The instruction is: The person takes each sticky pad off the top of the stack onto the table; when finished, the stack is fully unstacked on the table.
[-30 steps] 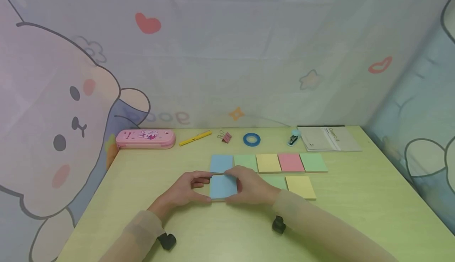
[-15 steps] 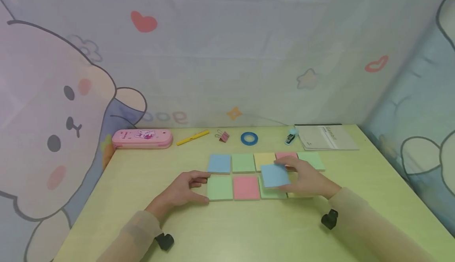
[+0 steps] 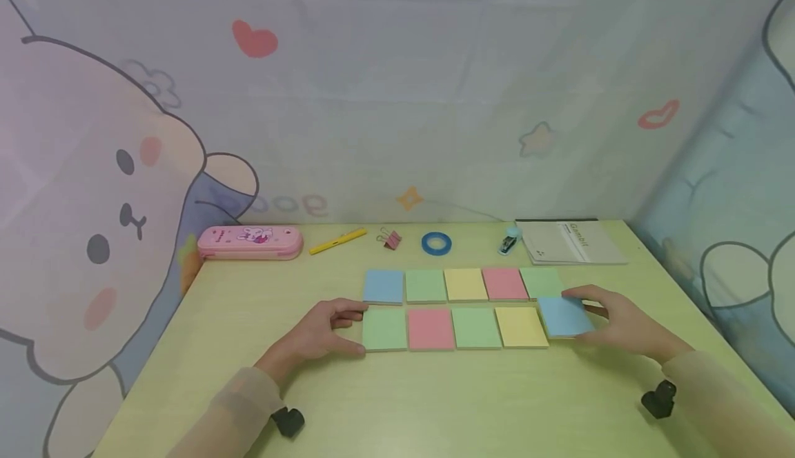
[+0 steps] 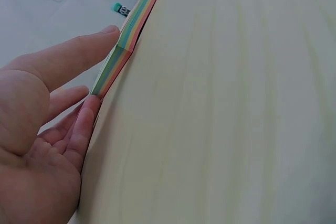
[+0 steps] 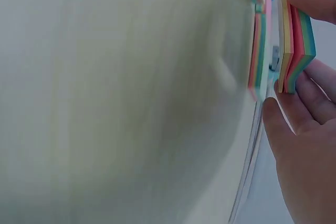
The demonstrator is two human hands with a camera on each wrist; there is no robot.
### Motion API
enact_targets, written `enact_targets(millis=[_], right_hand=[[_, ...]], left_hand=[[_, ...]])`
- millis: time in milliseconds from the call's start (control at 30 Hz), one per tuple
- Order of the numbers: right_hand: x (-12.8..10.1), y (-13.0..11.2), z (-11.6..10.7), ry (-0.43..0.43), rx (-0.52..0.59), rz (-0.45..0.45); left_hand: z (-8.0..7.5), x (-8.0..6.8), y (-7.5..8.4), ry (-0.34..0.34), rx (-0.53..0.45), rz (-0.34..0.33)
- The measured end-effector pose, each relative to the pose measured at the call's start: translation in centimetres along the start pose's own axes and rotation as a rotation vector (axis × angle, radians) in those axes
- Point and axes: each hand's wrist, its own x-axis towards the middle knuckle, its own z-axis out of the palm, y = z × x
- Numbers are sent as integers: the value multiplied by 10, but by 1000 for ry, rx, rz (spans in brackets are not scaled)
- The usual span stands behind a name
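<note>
Already nine sticky-note pads sit in two rows mid-frame, while the right hand [image 3: 627,327] pinches the blue-topped pad [image 3: 564,316] at the front row's right end, left hand [image 3: 317,337] relaxed against the green pad [image 3: 384,329].

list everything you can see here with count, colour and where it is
sticky note pads on the table: nine; back row blue, green, yellow, pink, green; front row green, pink, green, yellow
blue pad: one, at the right end of the front row, in the right hand
pencil case: one, pink, back left
pen: one, yellow, right of the case
binder clip: one, pink, back middle
tape roll: one, blue, right of the clip
stapler: one, small, teal, back right
booklet: one, grey, back right corner
table: one, pale green
left hand: touches the left edge of the front green pad
right hand: grips the blue pad
</note>
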Motion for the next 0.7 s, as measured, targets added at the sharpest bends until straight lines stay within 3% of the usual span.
enact_targets(millis=[200, 433, 700], right_hand=[[-15, 13, -6, -8, -51, 19], [-20, 6, -3, -31, -189, 40], [-16, -1, 0, -43, -222, 59]], left_hand=[[0, 0, 1, 6, -7, -36], [0, 0, -1, 7, -8, -34], [-1, 1, -4, 4, 0, -31]])
